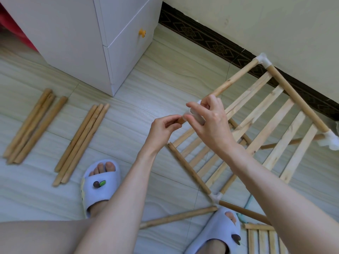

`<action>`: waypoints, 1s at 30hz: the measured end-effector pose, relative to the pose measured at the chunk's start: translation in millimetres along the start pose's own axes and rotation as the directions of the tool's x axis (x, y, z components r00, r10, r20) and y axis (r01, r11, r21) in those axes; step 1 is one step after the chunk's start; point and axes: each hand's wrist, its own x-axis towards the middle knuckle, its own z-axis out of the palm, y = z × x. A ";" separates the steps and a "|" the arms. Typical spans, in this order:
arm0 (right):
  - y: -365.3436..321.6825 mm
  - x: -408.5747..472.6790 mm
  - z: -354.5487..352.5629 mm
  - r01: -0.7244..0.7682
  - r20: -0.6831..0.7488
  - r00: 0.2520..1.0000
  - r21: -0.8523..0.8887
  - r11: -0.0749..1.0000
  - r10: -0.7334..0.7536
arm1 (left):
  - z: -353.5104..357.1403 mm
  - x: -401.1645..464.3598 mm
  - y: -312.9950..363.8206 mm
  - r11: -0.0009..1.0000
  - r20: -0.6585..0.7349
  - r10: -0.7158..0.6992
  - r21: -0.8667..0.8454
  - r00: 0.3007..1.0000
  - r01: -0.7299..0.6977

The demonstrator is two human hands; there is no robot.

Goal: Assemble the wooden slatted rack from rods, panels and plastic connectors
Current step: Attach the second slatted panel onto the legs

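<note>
A half-built wooden rack [260, 125] stands tilted on the floor at the right, with a slatted panel [280, 116] framed by rods. White plastic connectors sit at its far corner [263, 60], right corner [329, 142] and near corner [216, 196]. My right hand [211, 120] grips a white plastic connector [197, 116] at the rack's open corner. My left hand [165, 128] pinches the end of a wooden rod [180, 120] at that connector; most of the rod is hidden behind my hands.
Two bundles of loose rods [31, 125] [80, 142] lie on the tiled floor at the left. One rod [179, 217] lies between my slippered feet [100, 182]. Another slatted panel [264, 239] lies at the bottom right. A white cabinet [88, 37] stands behind.
</note>
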 end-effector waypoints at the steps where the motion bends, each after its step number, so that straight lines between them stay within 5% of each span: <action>1: -0.6 0.9 0.4 0.000 0.003 1.000 -0.005 1.000 0.000 | 0.1 -0.1 0.5 1.000 -0.007 -0.006 0.004 1.000 0.006; 11: 4.3 -22.2 -14.6 0.011 0.140 0.990 0.003 1.000 -0.011 | 6.1 -15.9 36.6 0.993 0.081 -0.046 -0.102 0.996 0.054; 15: 10.3 -45.9 -28.9 -0.094 0.130 0.987 -0.009 0.996 0.095 | 15.8 -15.9 54.1 0.996 0.139 -0.064 0.062 0.988 0.056; 26: 23.0 -106.0 -72.8 -0.273 0.353 0.876 -0.198 0.941 0.329 | 32.6 -7.5 67.2 0.964 -0.152 -0.011 0.260 0.988 0.051; 30: 20.0 -114.1 -88.5 -0.346 0.360 0.855 -0.141 0.928 0.373 | 30.8 13.2 86.1 0.967 -0.306 0.031 0.251 0.952 0.049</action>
